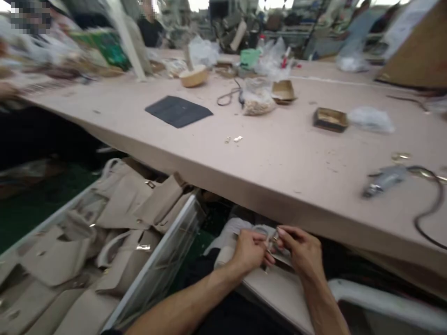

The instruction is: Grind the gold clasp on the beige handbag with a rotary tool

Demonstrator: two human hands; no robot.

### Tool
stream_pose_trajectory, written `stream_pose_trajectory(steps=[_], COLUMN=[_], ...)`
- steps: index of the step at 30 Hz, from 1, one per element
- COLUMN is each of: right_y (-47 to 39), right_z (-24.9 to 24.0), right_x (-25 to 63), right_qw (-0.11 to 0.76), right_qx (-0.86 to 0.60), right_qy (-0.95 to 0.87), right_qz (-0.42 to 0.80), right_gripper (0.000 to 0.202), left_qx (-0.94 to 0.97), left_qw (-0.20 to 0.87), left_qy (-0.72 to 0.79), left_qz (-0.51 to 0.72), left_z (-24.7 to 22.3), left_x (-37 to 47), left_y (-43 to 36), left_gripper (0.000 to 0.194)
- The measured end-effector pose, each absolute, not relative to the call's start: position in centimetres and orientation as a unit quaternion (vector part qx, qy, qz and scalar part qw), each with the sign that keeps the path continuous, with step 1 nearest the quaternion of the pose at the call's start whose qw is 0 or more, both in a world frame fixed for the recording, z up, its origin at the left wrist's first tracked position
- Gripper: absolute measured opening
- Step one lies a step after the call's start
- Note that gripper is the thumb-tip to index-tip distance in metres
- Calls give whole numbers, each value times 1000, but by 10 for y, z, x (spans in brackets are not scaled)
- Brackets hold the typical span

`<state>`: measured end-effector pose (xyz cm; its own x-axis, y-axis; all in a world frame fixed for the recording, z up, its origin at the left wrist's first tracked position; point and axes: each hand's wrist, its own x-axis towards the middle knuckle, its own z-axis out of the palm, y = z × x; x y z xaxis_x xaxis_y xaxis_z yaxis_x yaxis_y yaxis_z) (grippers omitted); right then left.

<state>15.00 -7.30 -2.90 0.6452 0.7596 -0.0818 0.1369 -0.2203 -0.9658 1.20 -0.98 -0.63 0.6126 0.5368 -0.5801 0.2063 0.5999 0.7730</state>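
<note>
Beige bag piece (279, 288) at 6 o'clock below the counter (279, 158); left hand (249, 251) and right hand (302, 251) pinch closed on what seems a metal ring (271, 237); steady it

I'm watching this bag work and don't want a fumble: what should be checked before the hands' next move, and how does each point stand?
1. Both hands on the piece: ok. The left hand and right hand meet on the beige bag in the lap.
2. Small metal fitting held in the fingertips: cannot tell, blurred.
3. Bag supported: ok, it lies below the table edge.
4. Spare fittings within sight: ok, on the table.
5. Corded tool clear of the hands: ok, off to the right.
6. Bin of bags out of the way: ok, left.
</note>
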Motion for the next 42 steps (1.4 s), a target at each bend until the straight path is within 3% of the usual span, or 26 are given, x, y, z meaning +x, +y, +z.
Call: stream_pose_trajectory(steps=[5,9,16,26,42], right_y=[-102,-92,-93,-93,-92], right_z=[-33,-27,-20,-21,-21], right_x=[160,151,151,146,145], right_qw=[619,608,567,555,548], right_qx=[-646,-645,-694,-701,-703], right_qy=[-224,-226,-244,-320,-312], right_qz=[387,404,371,314,329], right_gripper=[36,36,44,28,26], left_qx=[456,446,449,436,445], left_qw=[799,805,800,805,810], left_qy=[371,367,378,388,367], left_qz=[126,139,124,103,105], left_z=[-26,-30,-31,-24,-29], left_x=[18,13,18,17,13], left_y=[-13,-11,-13,-11,-12], left_gripper=[26,27,25,22,24])
